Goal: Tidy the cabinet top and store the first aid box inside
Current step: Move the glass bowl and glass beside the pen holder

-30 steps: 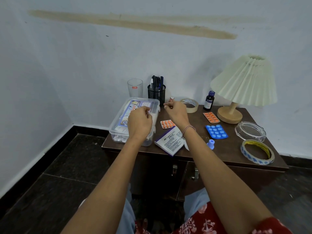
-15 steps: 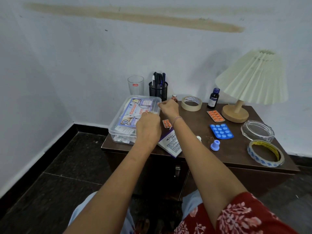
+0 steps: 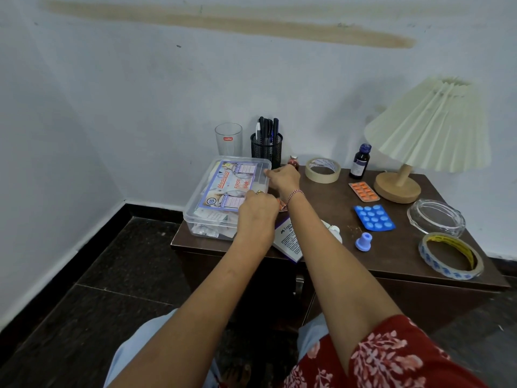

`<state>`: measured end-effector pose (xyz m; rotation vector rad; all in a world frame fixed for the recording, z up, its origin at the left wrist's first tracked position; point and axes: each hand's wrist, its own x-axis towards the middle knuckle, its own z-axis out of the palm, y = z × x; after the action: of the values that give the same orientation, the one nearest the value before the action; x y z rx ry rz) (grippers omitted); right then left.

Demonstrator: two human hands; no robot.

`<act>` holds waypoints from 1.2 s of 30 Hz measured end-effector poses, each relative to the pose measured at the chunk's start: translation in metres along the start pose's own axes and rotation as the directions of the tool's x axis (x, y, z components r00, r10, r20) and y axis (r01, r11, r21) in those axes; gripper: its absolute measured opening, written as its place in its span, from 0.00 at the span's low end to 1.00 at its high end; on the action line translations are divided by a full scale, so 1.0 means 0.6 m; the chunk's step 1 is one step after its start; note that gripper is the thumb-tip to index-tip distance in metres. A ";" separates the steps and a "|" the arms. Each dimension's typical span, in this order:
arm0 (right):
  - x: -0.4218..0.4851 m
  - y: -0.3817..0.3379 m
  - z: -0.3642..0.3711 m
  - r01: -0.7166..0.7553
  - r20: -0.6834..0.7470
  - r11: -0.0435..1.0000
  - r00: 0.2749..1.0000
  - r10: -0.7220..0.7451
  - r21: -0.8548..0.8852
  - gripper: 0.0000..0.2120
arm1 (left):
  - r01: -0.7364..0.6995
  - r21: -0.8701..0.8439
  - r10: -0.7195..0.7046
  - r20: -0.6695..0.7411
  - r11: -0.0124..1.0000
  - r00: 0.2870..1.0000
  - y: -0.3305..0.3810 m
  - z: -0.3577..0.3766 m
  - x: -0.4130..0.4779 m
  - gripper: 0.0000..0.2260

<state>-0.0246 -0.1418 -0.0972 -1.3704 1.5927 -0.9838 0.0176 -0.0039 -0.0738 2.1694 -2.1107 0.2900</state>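
The first aid box (image 3: 223, 189), a clear plastic tub with a printed label under its lid, stands on the left end of the brown cabinet top (image 3: 330, 208). My left hand (image 3: 257, 217) has its fingers curled over the box's near right edge. My right hand (image 3: 282, 177) pinches the lid's far right edge. An orange blister strip (image 3: 282, 206) shows partly between my wrists. A white and purple carton (image 3: 289, 239) lies under my right forearm.
A glass (image 3: 228, 138), pen holder (image 3: 266, 148), small vial (image 3: 293, 161), tape roll (image 3: 322, 170), dark bottle (image 3: 360, 161) and lamp (image 3: 428, 127) line the back. Orange pills (image 3: 363, 191), blue pills (image 3: 374, 217), blue cap (image 3: 363, 241), glass dish (image 3: 436, 218) and printed tape (image 3: 450, 259) lie right.
My right hand moved left from the small vial to the box lid's right edge. My left hand slid from the lid's top to the box's near right edge.
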 end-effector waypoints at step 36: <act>0.013 0.011 0.010 -0.131 0.020 0.975 0.991 0.129 0.178 0.13 | -0.073 0.225 0.045 0.130 0.972 0.991 0.012 0.035 -0.003 0.17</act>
<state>-0.0221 -0.1492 -0.1060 -1.1326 1.5276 -1.0137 0.0120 -0.0065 -0.0948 2.3065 -2.3167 0.4354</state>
